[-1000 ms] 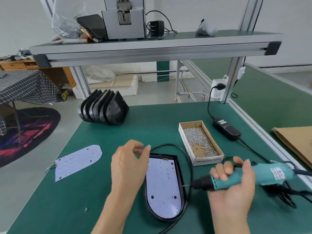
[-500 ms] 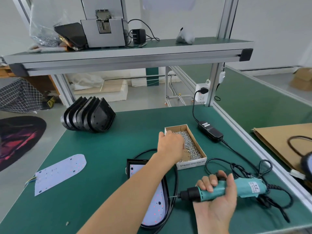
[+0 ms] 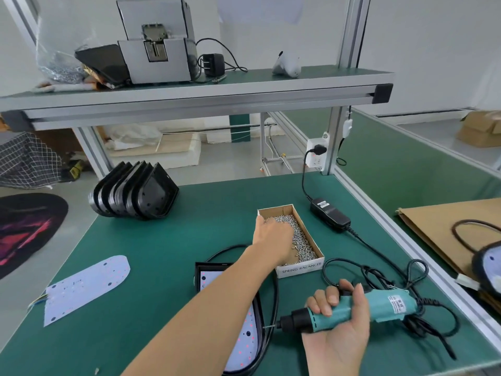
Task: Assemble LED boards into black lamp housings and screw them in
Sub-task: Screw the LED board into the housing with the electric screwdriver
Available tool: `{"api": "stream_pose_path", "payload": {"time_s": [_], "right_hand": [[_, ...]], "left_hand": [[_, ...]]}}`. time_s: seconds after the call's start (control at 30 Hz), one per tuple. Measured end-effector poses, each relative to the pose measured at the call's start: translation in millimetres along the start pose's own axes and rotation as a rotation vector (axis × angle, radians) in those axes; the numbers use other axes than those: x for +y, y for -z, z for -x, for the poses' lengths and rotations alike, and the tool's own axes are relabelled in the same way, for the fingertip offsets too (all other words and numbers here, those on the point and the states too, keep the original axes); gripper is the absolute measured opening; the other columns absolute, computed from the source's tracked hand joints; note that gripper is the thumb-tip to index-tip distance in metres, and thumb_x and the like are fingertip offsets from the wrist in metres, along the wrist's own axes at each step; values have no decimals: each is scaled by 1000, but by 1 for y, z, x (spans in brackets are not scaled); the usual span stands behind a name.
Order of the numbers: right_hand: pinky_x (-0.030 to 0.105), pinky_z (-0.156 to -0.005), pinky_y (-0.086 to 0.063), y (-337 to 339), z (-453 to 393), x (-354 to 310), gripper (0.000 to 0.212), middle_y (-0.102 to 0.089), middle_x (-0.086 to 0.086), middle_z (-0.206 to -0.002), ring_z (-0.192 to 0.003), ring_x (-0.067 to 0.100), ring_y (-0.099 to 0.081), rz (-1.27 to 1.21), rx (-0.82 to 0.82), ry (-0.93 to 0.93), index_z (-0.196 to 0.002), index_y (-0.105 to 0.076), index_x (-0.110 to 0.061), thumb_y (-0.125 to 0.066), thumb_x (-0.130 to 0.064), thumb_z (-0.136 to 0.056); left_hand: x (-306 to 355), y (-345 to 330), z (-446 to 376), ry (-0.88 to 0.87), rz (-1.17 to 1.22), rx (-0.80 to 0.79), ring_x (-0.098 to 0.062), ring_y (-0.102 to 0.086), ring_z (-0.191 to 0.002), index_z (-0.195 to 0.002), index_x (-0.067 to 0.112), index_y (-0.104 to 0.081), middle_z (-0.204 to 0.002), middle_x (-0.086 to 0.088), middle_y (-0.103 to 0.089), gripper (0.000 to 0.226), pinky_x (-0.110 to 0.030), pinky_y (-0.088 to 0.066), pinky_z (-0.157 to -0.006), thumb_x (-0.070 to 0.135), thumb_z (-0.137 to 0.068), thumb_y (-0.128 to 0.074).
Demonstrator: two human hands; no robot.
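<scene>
A black lamp housing (image 3: pixel 212 265) with a white LED board (image 3: pixel 210 278) in it lies on the green mat near the front edge, and my left forearm covers much of it. My left hand (image 3: pixel 272 237) reaches into the cardboard box of screws (image 3: pixel 301 268); its fingers are down among the screws and hidden behind the back of the hand. My right hand (image 3: pixel 339 332) grips a teal electric screwdriver (image 3: pixel 390 308) lying level, with its bit pointing left at the housing's right rim.
A loose LED board (image 3: pixel 86 289) lies at the front left. Several empty black housings (image 3: pixel 135 191) stand stacked at the back left. A power adapter (image 3: pixel 329 214) and coiled cables (image 3: pixel 379 272) lie at the right. An overhead shelf (image 3: pixel 189 101) spans the bench, and a cardboard sheet (image 3: pixel 433 226) lies beyond the right rail.
My left hand has moved from above the housing to the screw box and now sits deeper among the screws. The right hand with the screwdriver has stayed beside the housing.
</scene>
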State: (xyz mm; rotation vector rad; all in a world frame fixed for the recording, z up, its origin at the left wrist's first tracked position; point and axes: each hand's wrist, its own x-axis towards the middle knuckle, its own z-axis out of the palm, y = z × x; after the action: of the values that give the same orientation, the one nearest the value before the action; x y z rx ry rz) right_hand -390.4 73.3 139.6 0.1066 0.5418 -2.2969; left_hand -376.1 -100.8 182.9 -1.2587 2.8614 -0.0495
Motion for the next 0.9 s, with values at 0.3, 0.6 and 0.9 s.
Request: {"api": "stream_pose_path", "payload": {"time_s": [0.3, 0.6, 0.9], "right_hand": [[19, -45, -38, -9, 2, 1, 31, -40, -6, -63, -46, 8, -36, 24, 40, 7, -80, -65, -24, -54, -39, -104], [20, -50, -38, -67, 27, 1, 24, -40, -8, -66, -52, 8, -36, -67, -162, -2, -83, -63, -23, -59, -38, -100], [19, -50, -36, -110, 52, 3, 24, -40, -9, -62, -48, 6, -36, -107, -220, -19, -82, -60, -22, -57, -38, -100]], "left_hand": [[-40, 27, 95, 116, 1100, 312, 1, -61, -69, -76, 26, -68, -75, 13, -70, 12, -13, -46, -66, 21, -85, -73], [-66, 12, 214, 226, 1387, 361, -9, -57, -70, -83, 27, -70, -81, 3, -74, 10, -18, -46, -62, 35, -87, -67], [-51, 8, 232, 206, 1536, 402, -16, -44, -69, -81, 23, -63, -82, 3, -65, 37, -30, -38, -66, 56, -94, -53]]}}
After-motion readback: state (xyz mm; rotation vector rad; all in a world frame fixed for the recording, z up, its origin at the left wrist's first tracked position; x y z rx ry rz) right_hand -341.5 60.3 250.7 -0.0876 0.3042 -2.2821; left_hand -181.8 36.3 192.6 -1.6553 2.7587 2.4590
